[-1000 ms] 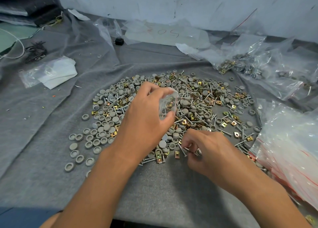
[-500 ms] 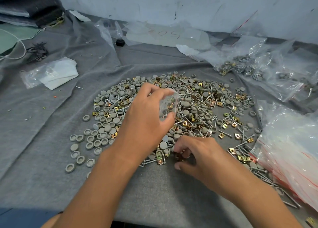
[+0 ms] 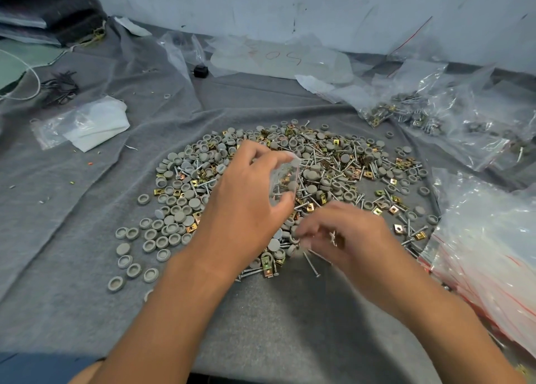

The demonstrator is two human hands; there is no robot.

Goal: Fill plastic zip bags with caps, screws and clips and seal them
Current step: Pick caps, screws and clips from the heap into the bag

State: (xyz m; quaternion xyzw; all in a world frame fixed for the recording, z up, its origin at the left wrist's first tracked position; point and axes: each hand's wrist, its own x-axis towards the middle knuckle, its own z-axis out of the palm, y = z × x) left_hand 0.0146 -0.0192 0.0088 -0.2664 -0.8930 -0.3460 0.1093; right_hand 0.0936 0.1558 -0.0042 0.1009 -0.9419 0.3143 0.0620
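A wide heap (image 3: 333, 166) of grey round caps, silver screws and brass clips covers the middle of the grey cloth (image 3: 87, 209). My left hand (image 3: 249, 206) hovers over the heap and holds a small clear zip bag (image 3: 282, 177) between thumb and fingers, with a few parts inside it. My right hand (image 3: 345, 238) is at the heap's near edge, just below the bag, fingers curled and blurred, pinching small parts that include a screw. A loose screw (image 3: 311, 264) lies under it.
Filled zip bags (image 3: 406, 114) lie at the back right. A stack of empty red-striped zip bags (image 3: 493, 253) sits at the right. A bag with white paper (image 3: 87, 125) lies at the left, black ties (image 3: 59, 86) behind it. The wall is close behind.
My right hand has lifted off the heap's near edge and moved up toward the bag with picked parts. My left hand keeps the bag in about the same place.
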